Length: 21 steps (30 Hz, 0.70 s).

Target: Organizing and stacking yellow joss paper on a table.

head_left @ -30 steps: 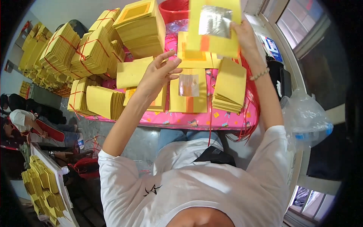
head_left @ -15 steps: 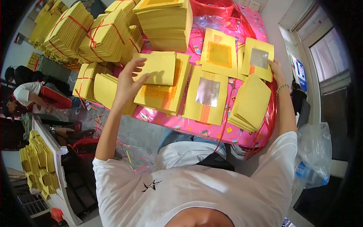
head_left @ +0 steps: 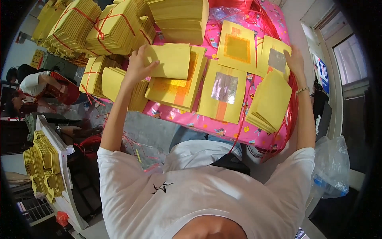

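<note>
My left hand is closed on the left edge of a plain yellow paper packet, its thumb on top. The packet lies over a thick stack of yellow paper sheets with an orange-and-gold printed square, partly hidden. At the right, my right hand grips the right edge of a yellow sheet with a silver square; some fingertips are hidden. Between the hands lie another yellow sheet with a silver square and a yellow sheet with an orange-gold square. A fanned plain yellow pile sits nearest my right forearm.
Tall yellow paper bundles tied with red string crowd the far left of the pink patterned table. Loose red string runs along its right side. Another person bends at the far left. Yellow bundles cover a white side table.
My left hand has gone from spread fingers over the plain packet to closing on its left edge. My right hand has shifted slightly up along the silver-square sheet's edge. The whole view has tilted slightly.
</note>
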Tool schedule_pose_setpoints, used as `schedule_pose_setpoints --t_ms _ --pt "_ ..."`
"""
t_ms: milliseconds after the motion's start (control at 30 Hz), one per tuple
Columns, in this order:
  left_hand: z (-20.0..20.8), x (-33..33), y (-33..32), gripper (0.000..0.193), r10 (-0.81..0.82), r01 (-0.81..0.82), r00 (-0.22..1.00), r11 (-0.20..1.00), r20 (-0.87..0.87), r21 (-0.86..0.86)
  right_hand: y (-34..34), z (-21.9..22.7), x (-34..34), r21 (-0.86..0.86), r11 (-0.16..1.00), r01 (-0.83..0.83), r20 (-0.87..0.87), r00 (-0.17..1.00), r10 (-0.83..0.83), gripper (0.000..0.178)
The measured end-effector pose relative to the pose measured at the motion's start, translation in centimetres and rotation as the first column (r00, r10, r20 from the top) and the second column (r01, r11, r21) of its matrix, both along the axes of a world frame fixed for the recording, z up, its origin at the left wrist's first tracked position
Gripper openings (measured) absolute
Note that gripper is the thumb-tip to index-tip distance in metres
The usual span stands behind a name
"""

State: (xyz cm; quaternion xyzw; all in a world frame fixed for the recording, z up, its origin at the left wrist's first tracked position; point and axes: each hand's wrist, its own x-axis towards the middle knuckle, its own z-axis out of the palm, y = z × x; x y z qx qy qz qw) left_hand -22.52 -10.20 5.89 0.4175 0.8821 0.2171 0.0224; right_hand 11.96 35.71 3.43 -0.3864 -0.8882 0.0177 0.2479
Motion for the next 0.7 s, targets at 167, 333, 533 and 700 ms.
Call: schedule_pose_setpoints --t_ms 167,333,533,700 --pt "-0.9 -2.4 0.1 0.079 -0.009 0.014 0.958 1.000 0.287 -0.015 -15.3 5.4 -7.1 -0.388 0.784 -0.485 -0.331 0.867 0.373 0.044" --pt "-3.1 -5.1 0.7 0.077 0.095 -0.054 0.899 0.993 0.428 -0.109 -27.1 2.5 -12.3 -0.246 0.624 -0.742 -0.151 0.665 0.731 0.051" --pt "-3.4 -5.5 0.8 0.082 0.058 0.015 0.814 0.993 0.578 -0.121 -31.3 -0.3 -15.9 -0.237 0.659 -0.714 0.016 0.675 0.738 0.052" --pt "-2.5 -4.8 0.7 0.080 0.183 -0.191 0.793 0.980 0.580 -0.049 -31.5 -2.5 -16.1 -0.212 0.693 -0.689 -0.015 0.711 0.703 0.049"
